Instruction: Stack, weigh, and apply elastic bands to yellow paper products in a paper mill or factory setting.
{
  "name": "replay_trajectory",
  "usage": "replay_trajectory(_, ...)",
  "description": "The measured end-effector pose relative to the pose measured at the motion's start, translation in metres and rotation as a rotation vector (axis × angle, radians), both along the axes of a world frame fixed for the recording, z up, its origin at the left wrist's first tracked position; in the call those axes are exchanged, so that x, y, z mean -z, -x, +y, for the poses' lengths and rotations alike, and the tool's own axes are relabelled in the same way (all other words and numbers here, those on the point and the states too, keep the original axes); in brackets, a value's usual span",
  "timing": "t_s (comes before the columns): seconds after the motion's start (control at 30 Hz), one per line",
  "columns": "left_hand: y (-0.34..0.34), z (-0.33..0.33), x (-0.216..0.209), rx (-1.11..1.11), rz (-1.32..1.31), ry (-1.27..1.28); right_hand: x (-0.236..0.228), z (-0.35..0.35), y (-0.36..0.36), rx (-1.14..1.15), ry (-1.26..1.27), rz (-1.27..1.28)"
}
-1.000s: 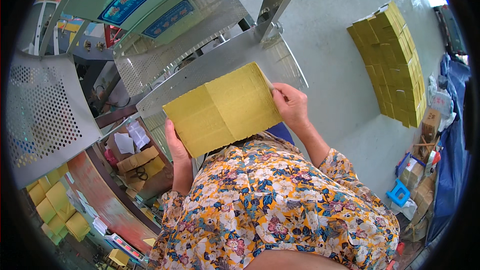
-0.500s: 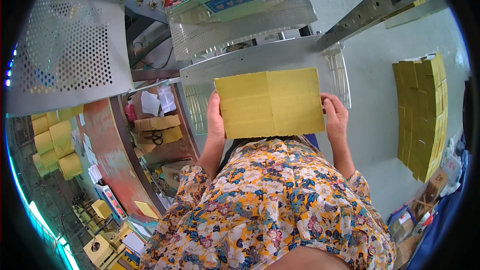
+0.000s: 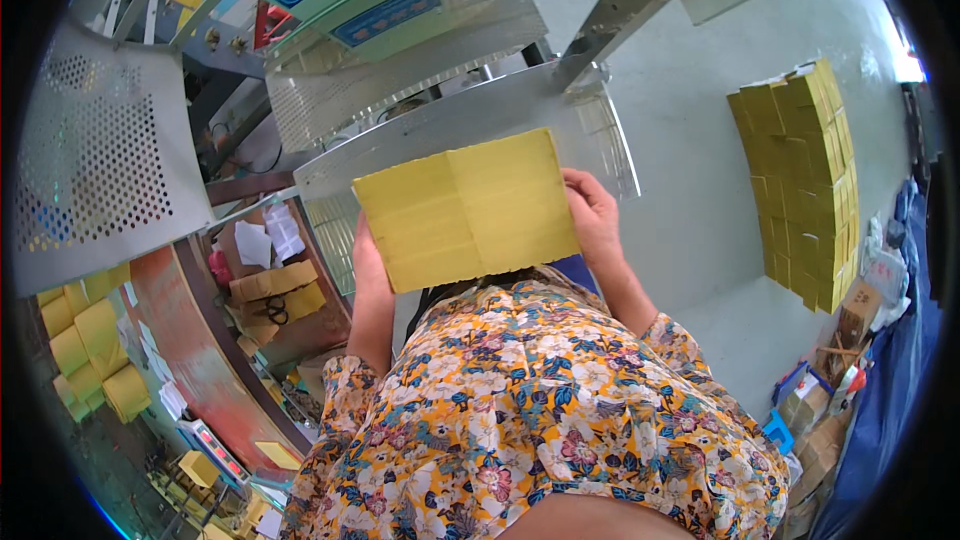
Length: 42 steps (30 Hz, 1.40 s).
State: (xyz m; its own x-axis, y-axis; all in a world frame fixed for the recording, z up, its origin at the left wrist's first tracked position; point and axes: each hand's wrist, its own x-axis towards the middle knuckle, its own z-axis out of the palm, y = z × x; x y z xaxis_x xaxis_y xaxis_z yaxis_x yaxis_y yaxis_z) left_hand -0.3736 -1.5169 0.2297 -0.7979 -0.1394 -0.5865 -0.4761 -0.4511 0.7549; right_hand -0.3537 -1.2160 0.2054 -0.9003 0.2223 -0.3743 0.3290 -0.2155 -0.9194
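In front of my body I hold a flat yellow rectangle of paper (image 3: 465, 210) with a faint fold line down its middle and slightly ragged long edges. Its thickness does not show from above. My left hand (image 3: 370, 255) is closed on the left end, fingers mostly hidden behind it. At the other end my right hand (image 3: 595, 215) grips the edge, fingertips out of sight behind the paper. The right end sits higher in the picture than the left. Just beyond it lies a grey metal machine plate (image 3: 400, 140).
Clear guard panels (image 3: 420, 70) stand over the machine. A perforated metal sheet (image 3: 110, 140) is at the left, above a worn red bench (image 3: 180, 330). Scissors (image 3: 275, 310) lie on a shelf among paper scraps. Yellow bundles (image 3: 800, 190) are stacked on the right floor, near blue sheeting (image 3: 895, 340).
My view has turned rightward, so the machine and the stacked bundles appear further left. The yellow paper now slants, right end up. Both hands still hold it.
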Motion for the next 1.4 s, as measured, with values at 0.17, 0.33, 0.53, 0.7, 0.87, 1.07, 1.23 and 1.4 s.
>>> replay_trajectory(0.17, -0.007, -0.023, 0.021, 0.100, -0.053, 0.072, 0.006, -0.021, 0.007, -0.066, 0.093, -0.033)
replay_trajectory(0.33, -0.011, -0.020, 0.018, -0.115, -0.160, 0.028, -0.002, -0.042, 0.026, -0.115, 0.167, -0.130)
replay_trajectory(0.53, 0.005, -0.020, 0.014, -0.178, 0.042, 0.031, -0.030, -0.042, 0.081, -0.268, 0.172, -0.084)
replay_trajectory(0.7, 0.088, 0.010, -0.024, -0.100, 0.150, 0.008, -0.031, -0.037, 0.141, -0.157, 0.112, -0.040)
replay_trajectory(0.87, 0.154, 0.006, -0.008, 0.068, 0.159, -0.007, -0.004, -0.027, 0.180, -0.093, 0.027, -0.133)
replay_trajectory(1.07, 0.170, -0.004, -0.003, 0.194, 0.129, 0.047, -0.009, -0.029, 0.194, -0.080, 0.159, -0.159)
replay_trajectory(1.23, 0.169, -0.004, -0.011, 0.216, 0.102, -0.031, -0.011, -0.021, 0.191, -0.120, 0.142, -0.166)
replay_trajectory(1.4, 0.152, -0.006, -0.014, 0.175, 0.143, -0.059, -0.025, -0.016, 0.175, -0.263, 0.179, -0.111)
